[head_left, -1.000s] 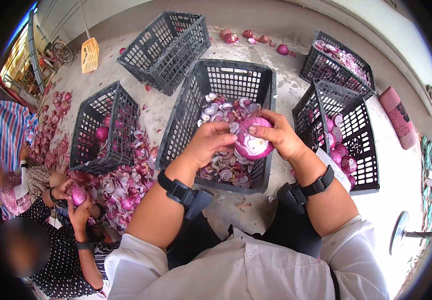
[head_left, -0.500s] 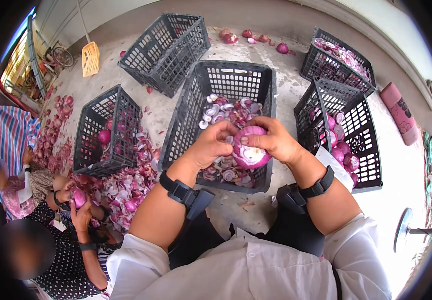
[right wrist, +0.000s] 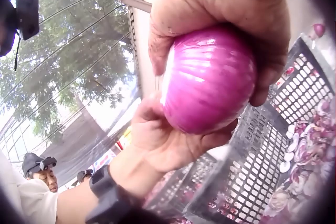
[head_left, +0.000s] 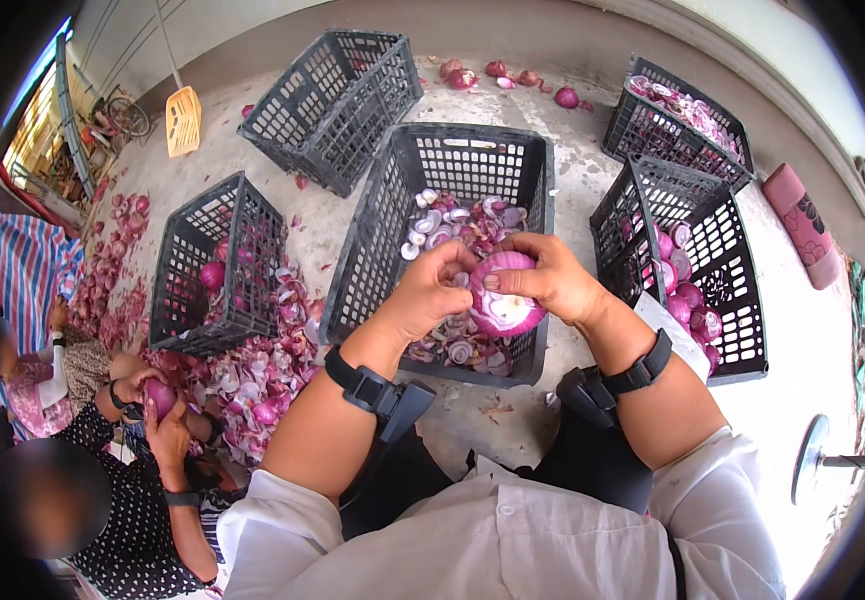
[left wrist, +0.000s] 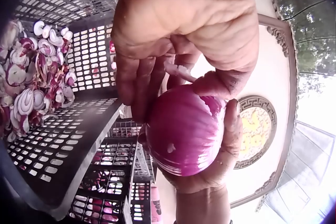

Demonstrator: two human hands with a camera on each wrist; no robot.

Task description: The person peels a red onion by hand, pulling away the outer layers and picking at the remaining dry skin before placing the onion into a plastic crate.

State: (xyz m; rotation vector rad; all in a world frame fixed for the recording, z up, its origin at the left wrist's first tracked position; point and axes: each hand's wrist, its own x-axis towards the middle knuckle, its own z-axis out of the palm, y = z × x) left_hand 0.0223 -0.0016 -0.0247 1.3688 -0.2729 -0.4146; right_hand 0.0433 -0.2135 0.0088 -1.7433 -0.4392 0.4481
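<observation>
On the floor (head_left: 575,200), between left crate (head_left: 253,235) and right crate (head_left: 738,300), onions (head_left: 691,296) in both: middle crate (head_left: 539,190), with slices (head_left: 453,222). Loose onions (head_left: 464,79) along the far edge. Between left fingers (head_left: 443,262) and right fingers (head_left: 521,284), one onion (head_left: 505,315).

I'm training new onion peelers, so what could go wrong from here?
The smooth, shiny red onion could slip from the right hand, perhaps landing in the crate of trimmings below. The left hand, pinching a pale peel flap, might tear too deep.
</observation>
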